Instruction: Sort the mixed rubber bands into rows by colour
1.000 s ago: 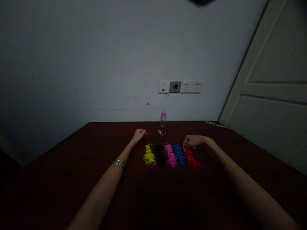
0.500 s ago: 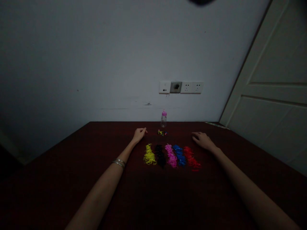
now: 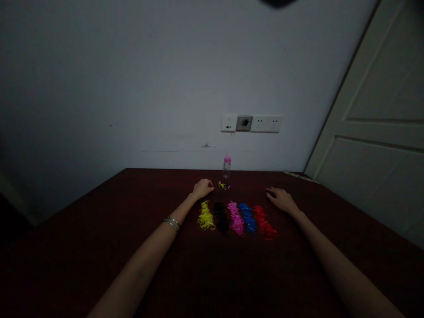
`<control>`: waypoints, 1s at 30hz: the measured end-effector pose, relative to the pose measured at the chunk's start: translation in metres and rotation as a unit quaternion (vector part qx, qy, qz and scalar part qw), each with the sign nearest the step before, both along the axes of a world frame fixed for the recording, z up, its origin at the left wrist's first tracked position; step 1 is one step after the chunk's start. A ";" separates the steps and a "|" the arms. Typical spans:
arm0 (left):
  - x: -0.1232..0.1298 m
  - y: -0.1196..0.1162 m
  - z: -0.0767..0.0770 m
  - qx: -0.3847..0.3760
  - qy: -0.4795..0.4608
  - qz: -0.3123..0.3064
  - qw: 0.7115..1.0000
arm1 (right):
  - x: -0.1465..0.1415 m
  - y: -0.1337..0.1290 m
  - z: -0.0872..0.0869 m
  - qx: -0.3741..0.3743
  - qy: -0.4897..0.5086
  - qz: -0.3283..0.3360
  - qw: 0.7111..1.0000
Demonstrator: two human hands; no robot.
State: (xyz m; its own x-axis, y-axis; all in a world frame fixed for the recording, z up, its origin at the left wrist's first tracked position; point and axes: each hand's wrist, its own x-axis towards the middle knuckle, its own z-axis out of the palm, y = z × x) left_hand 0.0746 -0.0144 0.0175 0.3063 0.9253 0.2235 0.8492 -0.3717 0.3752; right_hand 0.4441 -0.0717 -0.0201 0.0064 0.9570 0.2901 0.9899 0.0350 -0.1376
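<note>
Bundles of thin bands lie side by side on the dark red table (image 3: 109,229): yellow (image 3: 206,216), black (image 3: 221,217), pink (image 3: 236,218), blue (image 3: 247,217) and red (image 3: 264,221). Behind them is a small multicoloured pile (image 3: 224,186). My left hand (image 3: 203,188), with bracelets at its wrist, is just left of that pile, behind the yellow bundle; its fingers are curled and too small to read clearly. My right hand (image 3: 280,198) rests on the table behind and right of the red bundle, fingers spread, holding nothing.
A clear bottle with a pink cap (image 3: 227,167) stands upright at the table's back edge, near the wall. Wall sockets (image 3: 266,124) are above it. A panelled door (image 3: 374,132) is at the right, and a thin strip (image 3: 302,177) lies at the back right edge.
My left hand has moved right, towards the small multicoloured pile. My right hand has stayed nearly in place. The whole view has shifted slightly.
</note>
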 end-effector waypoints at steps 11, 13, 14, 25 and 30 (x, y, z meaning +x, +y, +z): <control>0.028 0.012 -0.006 0.015 0.034 0.038 0.999 | -0.002 -0.003 0.003 -0.001 0.020 -0.007 1.000; 0.030 0.011 -0.006 0.023 0.038 0.040 0.998 | -0.002 -0.004 0.004 -0.002 0.018 -0.006 1.000; 0.031 0.010 -0.006 0.028 0.038 0.042 0.998 | -0.002 -0.004 0.004 -0.001 0.017 -0.007 1.000; 0.032 0.007 -0.004 0.002 -0.014 0.061 0.998 | -0.002 -0.001 0.002 0.003 0.018 -0.003 1.000; 0.022 0.006 0.007 0.058 0.029 0.018 0.998 | -0.003 -0.001 0.003 0.010 0.019 -0.004 1.000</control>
State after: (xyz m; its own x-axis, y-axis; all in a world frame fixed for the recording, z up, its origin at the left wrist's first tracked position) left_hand 0.0962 -0.0083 0.0243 0.2879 0.9049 0.3135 0.8819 -0.3782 0.2814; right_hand 0.4410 -0.0729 -0.0168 0.0257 0.9510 0.3082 0.9841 0.0300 -0.1749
